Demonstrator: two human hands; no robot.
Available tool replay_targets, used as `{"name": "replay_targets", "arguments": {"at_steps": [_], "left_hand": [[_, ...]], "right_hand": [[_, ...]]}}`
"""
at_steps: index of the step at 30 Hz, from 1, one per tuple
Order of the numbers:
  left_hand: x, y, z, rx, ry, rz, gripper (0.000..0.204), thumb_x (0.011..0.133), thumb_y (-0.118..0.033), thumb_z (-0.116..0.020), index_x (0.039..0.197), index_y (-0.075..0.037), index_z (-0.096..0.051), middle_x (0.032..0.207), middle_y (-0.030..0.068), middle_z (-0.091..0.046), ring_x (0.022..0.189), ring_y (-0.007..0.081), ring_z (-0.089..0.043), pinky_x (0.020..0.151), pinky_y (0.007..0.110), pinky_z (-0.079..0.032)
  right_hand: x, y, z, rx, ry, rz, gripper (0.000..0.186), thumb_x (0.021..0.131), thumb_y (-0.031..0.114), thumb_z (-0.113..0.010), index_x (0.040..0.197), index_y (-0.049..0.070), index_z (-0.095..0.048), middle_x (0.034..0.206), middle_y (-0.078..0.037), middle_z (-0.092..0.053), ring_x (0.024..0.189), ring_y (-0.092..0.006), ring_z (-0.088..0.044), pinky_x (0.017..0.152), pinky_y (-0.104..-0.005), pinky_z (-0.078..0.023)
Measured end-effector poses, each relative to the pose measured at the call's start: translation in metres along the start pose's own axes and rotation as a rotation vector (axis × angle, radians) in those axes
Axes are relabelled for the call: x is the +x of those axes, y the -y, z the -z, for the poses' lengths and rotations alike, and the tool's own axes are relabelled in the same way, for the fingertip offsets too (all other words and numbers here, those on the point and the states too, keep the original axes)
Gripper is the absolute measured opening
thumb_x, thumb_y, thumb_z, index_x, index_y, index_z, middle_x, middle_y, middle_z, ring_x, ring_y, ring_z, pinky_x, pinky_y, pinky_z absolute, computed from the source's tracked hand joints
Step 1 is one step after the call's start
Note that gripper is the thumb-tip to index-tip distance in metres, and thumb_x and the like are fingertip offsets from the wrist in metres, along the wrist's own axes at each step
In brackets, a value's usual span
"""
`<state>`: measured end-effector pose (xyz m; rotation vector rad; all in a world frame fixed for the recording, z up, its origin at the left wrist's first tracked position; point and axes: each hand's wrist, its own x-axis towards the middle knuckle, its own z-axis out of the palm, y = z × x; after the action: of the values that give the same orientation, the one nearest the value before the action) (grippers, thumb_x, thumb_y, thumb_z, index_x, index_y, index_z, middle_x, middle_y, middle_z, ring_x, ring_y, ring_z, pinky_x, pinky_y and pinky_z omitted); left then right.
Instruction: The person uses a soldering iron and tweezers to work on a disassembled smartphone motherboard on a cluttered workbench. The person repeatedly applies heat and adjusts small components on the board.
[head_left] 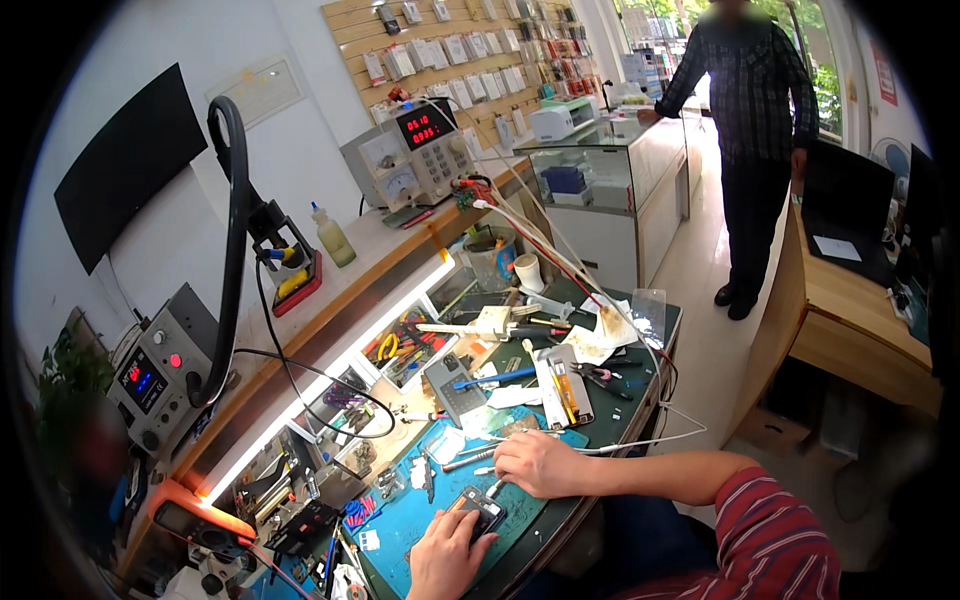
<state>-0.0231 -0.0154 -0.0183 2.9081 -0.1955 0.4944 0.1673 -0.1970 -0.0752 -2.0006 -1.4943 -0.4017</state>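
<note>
My left hand (445, 555) rests on a small opened phone (487, 510) lying on the blue work mat (400, 560), its fingers over one end and the thumb along the near side. With closed fingers my right hand (538, 463) pinches a white cable plug (494, 489) at the phone's far edge. Whether the plug is fully seated is too small to tell. A white cable (650, 440) runs from the right toward that hand. Thin pen-like tools (470, 458) lie on the mat beside it.
Behind the mat lie a grey phone back (455, 388), a blue pry tool (495, 378) and black pliers (605, 376). A power supply (415, 150) with red digits stands on the shelf; an orange multimeter (200, 518) is at lower left. Another person (750, 130) stands by the glass counter.
</note>
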Motion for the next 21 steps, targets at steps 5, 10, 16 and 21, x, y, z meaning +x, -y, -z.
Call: {"name": "replay_targets", "arguments": {"at_steps": [5,10,16,21], "left_hand": [[-0.002,0.0,0.001,-0.036,0.035,0.036,0.04,0.089,-0.034,-0.083,0.117,-0.007,-0.076,0.117,0.0089,-0.075,0.101,0.031,-0.072,0.085,0.041,-0.06],[-0.003,0.004,-0.003,-0.008,0.003,0.017,0.043,0.091,-0.037,-0.081,0.12,-0.006,-0.073,0.13,0.0129,-0.072,0.115,0.0397,-0.071,0.09,0.043,-0.062],[-0.009,0.004,0.002,-0.005,-0.066,-0.036,0.041,0.087,-0.036,-0.083,0.11,-0.005,-0.073,0.105,0.0067,-0.07,0.109,0.03,-0.067,0.091,0.038,-0.054],[-0.011,0.002,-0.002,0.004,-0.05,-0.025,0.039,0.086,-0.037,-0.083,0.105,-0.005,-0.073,0.103,0.0071,-0.068,0.098,0.0269,-0.066,0.092,0.037,-0.054]], "right_hand": [[-0.007,0.01,0.008,-0.106,-0.119,-0.062,0.012,0.09,0.01,-0.075,0.1,0.005,-0.068,0.107,-0.007,-0.066,0.104,-0.0282,-0.064,0.087,-0.0395,-0.05],[-0.032,0.028,0.059,-0.195,-0.388,-0.077,0.016,0.09,0.003,-0.075,0.103,0.004,-0.065,0.11,-0.011,-0.067,0.094,-0.0321,-0.066,0.082,-0.0411,-0.052],[-0.15,-0.017,0.111,-0.33,-0.624,-0.629,0.016,0.096,-0.001,-0.07,0.111,0.002,-0.065,0.107,-0.014,-0.065,0.087,-0.03,-0.066,0.077,-0.0369,-0.056],[-0.21,-0.057,0.131,-0.644,-0.472,-0.642,0.019,0.095,0.0,-0.069,0.114,0.002,-0.068,0.115,-0.014,-0.066,0.091,-0.0267,-0.07,0.076,-0.0361,-0.057]]}}
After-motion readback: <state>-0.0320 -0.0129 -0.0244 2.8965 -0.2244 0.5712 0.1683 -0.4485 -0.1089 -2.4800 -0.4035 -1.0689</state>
